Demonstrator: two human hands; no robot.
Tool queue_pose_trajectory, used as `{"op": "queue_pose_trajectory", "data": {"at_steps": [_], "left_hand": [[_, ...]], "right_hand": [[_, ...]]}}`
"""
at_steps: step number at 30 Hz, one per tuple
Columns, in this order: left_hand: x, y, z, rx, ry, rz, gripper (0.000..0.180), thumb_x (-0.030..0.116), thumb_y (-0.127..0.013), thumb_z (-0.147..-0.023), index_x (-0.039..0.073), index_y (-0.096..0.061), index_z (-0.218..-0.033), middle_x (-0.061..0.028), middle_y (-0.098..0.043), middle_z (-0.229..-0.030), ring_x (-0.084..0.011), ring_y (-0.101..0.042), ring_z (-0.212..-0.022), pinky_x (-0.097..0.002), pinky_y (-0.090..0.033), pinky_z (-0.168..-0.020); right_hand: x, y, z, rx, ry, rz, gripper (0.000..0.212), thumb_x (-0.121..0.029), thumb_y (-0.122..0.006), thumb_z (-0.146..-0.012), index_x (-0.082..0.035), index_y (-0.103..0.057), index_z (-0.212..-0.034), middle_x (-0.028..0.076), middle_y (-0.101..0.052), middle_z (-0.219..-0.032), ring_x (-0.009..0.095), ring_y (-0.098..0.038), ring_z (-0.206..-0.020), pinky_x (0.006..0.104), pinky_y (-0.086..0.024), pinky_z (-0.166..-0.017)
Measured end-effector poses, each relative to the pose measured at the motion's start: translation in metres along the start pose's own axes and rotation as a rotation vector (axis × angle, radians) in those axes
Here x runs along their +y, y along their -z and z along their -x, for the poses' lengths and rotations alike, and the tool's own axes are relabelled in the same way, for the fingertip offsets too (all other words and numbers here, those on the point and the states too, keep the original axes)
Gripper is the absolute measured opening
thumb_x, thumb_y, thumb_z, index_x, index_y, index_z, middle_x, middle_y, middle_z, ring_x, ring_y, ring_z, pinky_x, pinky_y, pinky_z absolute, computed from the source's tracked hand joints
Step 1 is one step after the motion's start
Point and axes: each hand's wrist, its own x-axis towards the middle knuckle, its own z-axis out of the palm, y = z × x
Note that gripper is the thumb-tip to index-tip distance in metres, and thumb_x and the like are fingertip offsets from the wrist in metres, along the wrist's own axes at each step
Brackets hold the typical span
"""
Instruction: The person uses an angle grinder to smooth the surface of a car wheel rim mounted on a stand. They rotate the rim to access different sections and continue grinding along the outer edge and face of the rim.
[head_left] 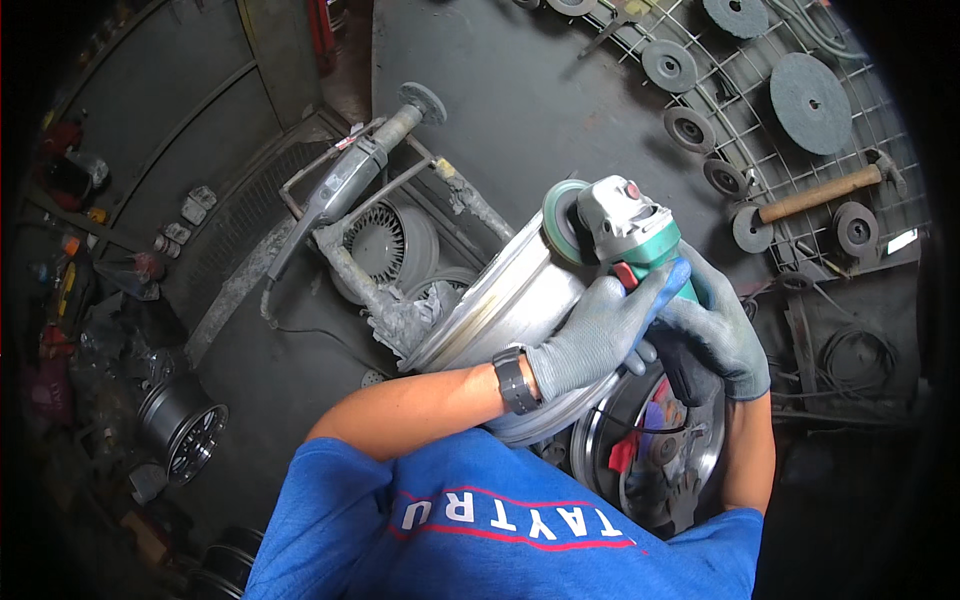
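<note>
A green angle grinder [658,240] with a silver gear head is held in both gloved hands. My left hand [605,322], in a grey glove with a dark watch at the wrist, wraps round the near side of its body. Closed round the other side is my right hand [722,325], also gloved. The grinder's round disc [566,222] stands at the far edge of a silver wheel rim [520,305]; whether it touches the metal I cannot tell. The rim lies tilted below my forearms, partly hidden by my left arm and hand.
A long grey polisher [345,185] rests on a metal frame [410,175], its cord trailing down. Other wheels [400,245] lie behind the rim. Several grinding discs [810,104] and a wooden-handled hammer [820,193] hang on a wire grid. A dark wheel [183,430] stands left.
</note>
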Motion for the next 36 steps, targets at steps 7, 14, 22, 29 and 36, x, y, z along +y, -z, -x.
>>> {"op": "queue_pose_trajectory", "data": {"at_steps": [7,14,22,29,36], "left_hand": [[-0.065,-0.007,0.066,0.19,-0.512,-0.3,0.044,0.033,-0.056,-0.104,0.0,-0.055,-0.133,-0.0099,-0.064,-0.11,-0.0149,-0.064,-0.098,-0.0328,-0.053,-0.081],[-0.062,-0.001,0.058,0.12,-0.369,-0.14,0.042,0.028,-0.053,-0.104,0.003,-0.053,-0.138,-0.0152,-0.066,-0.112,-0.0197,-0.066,-0.101,-0.0349,-0.053,-0.085],[-0.025,-0.009,0.021,0.067,-0.191,-0.115,0.039,0.026,-0.05,-0.101,0.004,-0.053,-0.133,-0.0114,-0.062,-0.103,-0.0151,-0.066,-0.084,-0.0288,-0.055,-0.066],[-0.057,-0.021,0.068,0.221,-0.274,0.093,0.045,0.033,-0.057,-0.103,-0.001,-0.055,-0.132,-0.0131,-0.065,-0.113,-0.0164,-0.063,-0.101,-0.036,-0.054,-0.08],[0.006,-0.014,0.01,0.046,0.062,0.407,0.054,0.008,-0.061,-0.097,0.003,-0.043,-0.148,-0.0126,-0.057,-0.109,-0.0186,-0.061,-0.098,-0.0259,-0.054,-0.059]], "right_hand": [[-0.023,-0.04,0.032,-0.211,0.044,0.441,0.089,-0.024,-0.078,-0.08,0.002,-0.033,-0.153,0.027,-0.063,-0.126,0.031,-0.065,-0.118,0.0369,-0.047,-0.1],[-0.018,-0.038,0.028,-0.136,0.169,0.494,0.088,-0.022,-0.078,-0.079,0.002,-0.035,-0.152,0.025,-0.07,-0.11,0.034,-0.072,-0.101,0.0365,-0.053,-0.09],[-0.007,-0.013,0.016,-0.02,0.066,0.186,0.087,-0.024,-0.078,-0.082,0.006,-0.035,-0.151,0.017,-0.058,-0.135,0.02,-0.056,-0.121,0.0337,-0.043,-0.104],[-0.021,-0.032,0.03,-0.194,0.148,0.469,0.089,-0.023,-0.079,-0.08,0.003,-0.035,-0.152,0.025,-0.07,-0.112,0.029,-0.071,-0.104,0.0359,-0.052,-0.091],[-0.023,-0.009,0.008,-0.006,-0.022,0.085,0.082,-0.02,-0.076,-0.083,0.004,-0.036,-0.151,0.014,-0.061,-0.129,0.019,-0.059,-0.114,0.0325,-0.047,-0.099]]}}
